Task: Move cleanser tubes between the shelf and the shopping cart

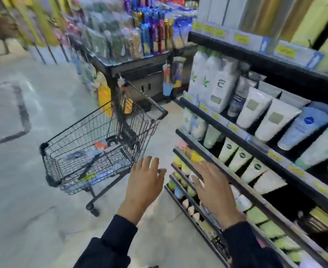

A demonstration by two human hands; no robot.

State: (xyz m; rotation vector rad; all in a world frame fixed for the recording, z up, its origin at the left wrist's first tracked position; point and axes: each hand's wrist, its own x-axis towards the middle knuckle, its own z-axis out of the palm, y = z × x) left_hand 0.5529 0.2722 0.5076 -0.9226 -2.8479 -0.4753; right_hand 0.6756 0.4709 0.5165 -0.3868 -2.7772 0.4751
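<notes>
Between the cart (85, 151) and the shelf (236, 130), the left hand (143, 182) and right hand (213, 186) hover, grip apart and empty; next, likely reaching for a tube (253, 108).

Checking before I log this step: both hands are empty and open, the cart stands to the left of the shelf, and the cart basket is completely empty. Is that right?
One thing is off: the cart is not empty. The head view shows a few blurred packages lying in its basket. The rest holds: left hand and right hand are open and hold nothing, and the cart stands left of the shelf.
</notes>
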